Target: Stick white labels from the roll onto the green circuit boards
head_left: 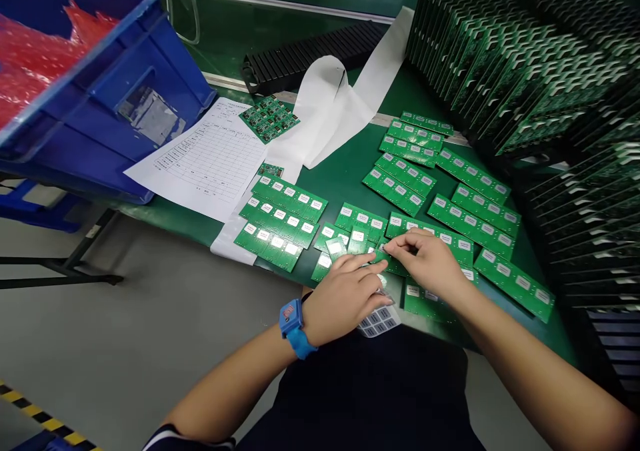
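Observation:
My left hand (349, 298), with a blue band on its wrist, holds a sheet of small printed labels (379, 322) under its thumb. Its fingers stretch over green circuit boards near the table's front edge. Close by, my right hand (425, 254) is closed in a pinch, with a small pale label (383, 247) at its fingertips, against a green board. Beneath and around both hands lie small boards and strips of boards (361, 220) bearing white labels. The fingers partly hide the board under them.
More labelled board strips (473, 224) spread to the right, and a stack (281, 221) lies left. Racks of upright boards (520, 58) stand at right. A printed form (205, 161), white paper strip (325, 111), black slotted tray (310, 54) and blue crate (165, 71) are behind.

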`<state>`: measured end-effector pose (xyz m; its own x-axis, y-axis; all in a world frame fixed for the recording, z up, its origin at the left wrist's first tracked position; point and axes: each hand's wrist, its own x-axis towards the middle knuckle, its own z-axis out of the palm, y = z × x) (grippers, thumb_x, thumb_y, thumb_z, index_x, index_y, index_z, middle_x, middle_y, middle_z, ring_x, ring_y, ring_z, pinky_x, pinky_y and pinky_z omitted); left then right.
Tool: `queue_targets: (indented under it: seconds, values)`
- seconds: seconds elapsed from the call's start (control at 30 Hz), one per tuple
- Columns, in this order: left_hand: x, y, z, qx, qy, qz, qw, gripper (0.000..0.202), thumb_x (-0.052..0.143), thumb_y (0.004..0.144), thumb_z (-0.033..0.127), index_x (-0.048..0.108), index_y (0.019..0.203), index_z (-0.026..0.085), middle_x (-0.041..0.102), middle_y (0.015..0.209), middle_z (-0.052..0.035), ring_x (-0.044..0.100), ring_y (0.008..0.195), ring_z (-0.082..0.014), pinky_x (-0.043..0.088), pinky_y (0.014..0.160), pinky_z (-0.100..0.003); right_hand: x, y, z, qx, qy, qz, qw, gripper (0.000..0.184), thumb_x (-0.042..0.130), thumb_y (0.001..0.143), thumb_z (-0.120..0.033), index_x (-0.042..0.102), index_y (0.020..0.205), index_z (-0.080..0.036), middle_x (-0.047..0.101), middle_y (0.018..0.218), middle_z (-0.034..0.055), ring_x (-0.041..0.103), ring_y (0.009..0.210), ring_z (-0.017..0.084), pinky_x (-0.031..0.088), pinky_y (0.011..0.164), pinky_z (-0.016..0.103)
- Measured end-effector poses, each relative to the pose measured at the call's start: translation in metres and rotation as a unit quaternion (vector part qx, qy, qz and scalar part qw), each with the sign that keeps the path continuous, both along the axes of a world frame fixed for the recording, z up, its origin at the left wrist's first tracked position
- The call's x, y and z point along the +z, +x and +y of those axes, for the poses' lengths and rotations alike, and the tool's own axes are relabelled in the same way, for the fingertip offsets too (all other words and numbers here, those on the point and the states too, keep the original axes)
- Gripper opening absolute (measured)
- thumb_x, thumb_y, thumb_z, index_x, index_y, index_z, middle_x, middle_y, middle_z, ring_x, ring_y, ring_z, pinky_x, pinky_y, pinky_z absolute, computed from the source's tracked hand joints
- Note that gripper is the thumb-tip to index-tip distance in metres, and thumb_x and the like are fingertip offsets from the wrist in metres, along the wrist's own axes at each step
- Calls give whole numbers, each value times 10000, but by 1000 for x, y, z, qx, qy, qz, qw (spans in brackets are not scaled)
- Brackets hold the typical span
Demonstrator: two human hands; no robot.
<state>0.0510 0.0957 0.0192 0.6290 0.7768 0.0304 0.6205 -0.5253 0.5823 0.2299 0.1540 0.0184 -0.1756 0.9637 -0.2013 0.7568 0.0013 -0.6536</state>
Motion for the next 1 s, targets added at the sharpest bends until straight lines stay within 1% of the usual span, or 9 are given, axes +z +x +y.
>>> queue_targets:
  seconds: [0.17,0.27,0.33,0.47,0.57,0.67,0.83,0.9,1.0]
  values:
    - [0,1,0,8,1,-2,1000,246,437,905,376,572,840,181,572,1246,-56,367,1272,-218,280,1043,-397,-7,-2,-13,52,149,-107,982,172,543,788,-323,649,691,-230,568,671,19,501,753,202,328,741,375]
    - [0,2,0,11,2,-11,1000,248,437,904,374,577,838,180,578,1231,-61,395,1252,-222,293,1035,-408,-6,-1,-19,89,240,-186,949,174,508,819,-328,639,843,-217,572,746,53,496,828,245,314,761,410]
    - [0,3,0,11,1,-18,1000,254,432,906,374,577,836,177,569,1245,-67,391,1257,-227,291,1038,-416,0,3,-18,74,270,-200,939,215,509,819,-337,596,954,-195,571,779,70,502,841,260,329,774,426]
    - [6,0,-3,24,-7,-41,999,254,434,907,371,572,821,176,510,1319,-66,341,1295,-230,288,1045,-421,23,13,2,6,285,-103,953,187,511,822,-311,538,979,-213,558,824,64,522,825,233,407,748,395]
    - [14,-10,-12,40,-9,-86,995,224,455,902,355,565,812,183,525,1308,-46,367,1281,-210,320,1031,-382,37,4,29,5,284,-19,959,227,534,811,-305,514,1021,-219,545,944,76,541,857,217,454,734,367]
    - [19,-28,-26,65,7,-150,987,176,479,895,330,561,833,188,578,1247,-48,407,1254,-183,357,1012,-332,36,-36,62,105,261,55,958,388,585,774,-298,464,1131,-206,473,1144,109,571,877,199,482,764,358]
    - [12,-58,-45,183,25,-161,970,129,482,892,282,550,822,197,608,1202,-52,360,1289,-211,335,1029,-397,17,-148,108,289,202,94,931,468,515,766,-95,418,1214,-188,394,1289,118,594,888,177,453,867,357]
    - [5,-69,-44,221,26,-121,967,149,454,904,270,552,818,196,584,1237,-52,295,1327,-227,258,1070,-466,12,-187,121,302,167,46,937,512,474,749,-20,423,1223,-206,375,1316,108,565,977,206,430,890,369]
    - [-4,-82,-34,247,27,-55,967,199,417,920,287,554,820,183,521,1310,-54,224,1355,-247,135,1093,-552,9,-224,135,271,133,-4,953,546,508,702,8,434,1215,-162,362,1300,184,546,997,287,424,855,439]
